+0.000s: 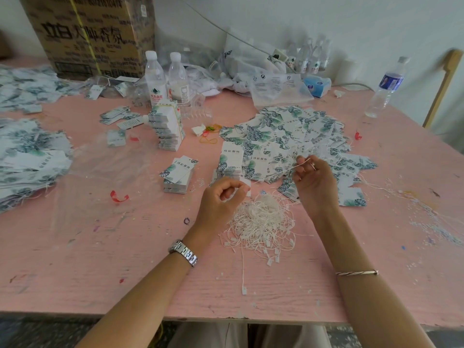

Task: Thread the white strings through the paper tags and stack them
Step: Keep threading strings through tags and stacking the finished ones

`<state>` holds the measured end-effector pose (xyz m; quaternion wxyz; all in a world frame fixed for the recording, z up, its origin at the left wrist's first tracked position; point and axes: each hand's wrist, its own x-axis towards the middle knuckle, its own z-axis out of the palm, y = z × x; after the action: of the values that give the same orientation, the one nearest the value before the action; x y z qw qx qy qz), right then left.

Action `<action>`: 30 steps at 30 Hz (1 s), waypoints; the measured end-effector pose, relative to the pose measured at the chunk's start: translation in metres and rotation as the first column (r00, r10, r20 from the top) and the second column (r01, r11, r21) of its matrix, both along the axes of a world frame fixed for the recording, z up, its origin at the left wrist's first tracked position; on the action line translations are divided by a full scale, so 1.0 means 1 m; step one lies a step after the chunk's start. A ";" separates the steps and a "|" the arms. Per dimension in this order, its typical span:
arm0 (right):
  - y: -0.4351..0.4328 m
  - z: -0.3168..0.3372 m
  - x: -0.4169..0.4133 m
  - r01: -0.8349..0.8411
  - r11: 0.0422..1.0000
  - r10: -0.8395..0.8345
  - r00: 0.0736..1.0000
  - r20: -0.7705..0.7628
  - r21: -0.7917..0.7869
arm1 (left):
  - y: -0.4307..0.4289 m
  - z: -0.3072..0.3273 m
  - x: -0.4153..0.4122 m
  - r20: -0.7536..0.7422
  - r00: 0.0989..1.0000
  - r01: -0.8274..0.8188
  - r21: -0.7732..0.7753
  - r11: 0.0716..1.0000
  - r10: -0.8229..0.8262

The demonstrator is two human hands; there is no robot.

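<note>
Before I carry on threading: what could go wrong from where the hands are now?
1. The left hand and right hand pinch one white string just above the tangled string pile; pulling could snag and drag others along.
2. The tag stack stands just beyond the left hand; a nudge might topple it.
3. The right hand hovers over the loose tag heap, whose trailing strings may catch.

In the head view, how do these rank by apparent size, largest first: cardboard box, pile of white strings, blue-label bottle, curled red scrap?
1. cardboard box
2. pile of white strings
3. blue-label bottle
4. curled red scrap
The strings lie nearer the camera, so their lead over the bottle is unsure.
</note>
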<state>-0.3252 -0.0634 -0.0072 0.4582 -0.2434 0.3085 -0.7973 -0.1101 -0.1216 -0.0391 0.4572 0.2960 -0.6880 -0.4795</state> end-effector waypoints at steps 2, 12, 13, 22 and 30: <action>0.000 0.000 -0.002 0.022 1.000 -0.022 0.999 0.038 0.000 | -0.001 0.000 0.000 -0.001 1.000 -0.010 0.014 1.000 0.010; 0.001 -0.008 0.006 0.495 0.843 -0.184 0.632 -0.753 0.210 | 0.000 0.001 0.001 -0.082 0.996 -0.030 0.007 1.000 0.030; 0.000 -0.011 0.010 0.547 0.814 -0.143 0.517 -0.844 0.197 | 0.000 0.000 0.000 -0.076 0.997 -0.034 -0.008 0.999 0.033; 0.005 -0.011 0.054 0.195 0.980 -0.024 0.252 -0.967 0.026 | -0.001 -0.007 -0.005 0.022 0.997 -0.070 -0.198 0.978 0.076; 0.003 -0.015 0.059 0.019 0.990 0.117 0.447 -0.887 0.141 | -0.002 -0.008 -0.005 0.042 0.991 -0.115 -0.266 0.957 0.130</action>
<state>-0.2660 -0.0601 -0.0218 0.2655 -0.6041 0.5470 -0.5151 -0.1148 -0.1238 -0.0473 0.5009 0.2887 -0.7391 -0.3457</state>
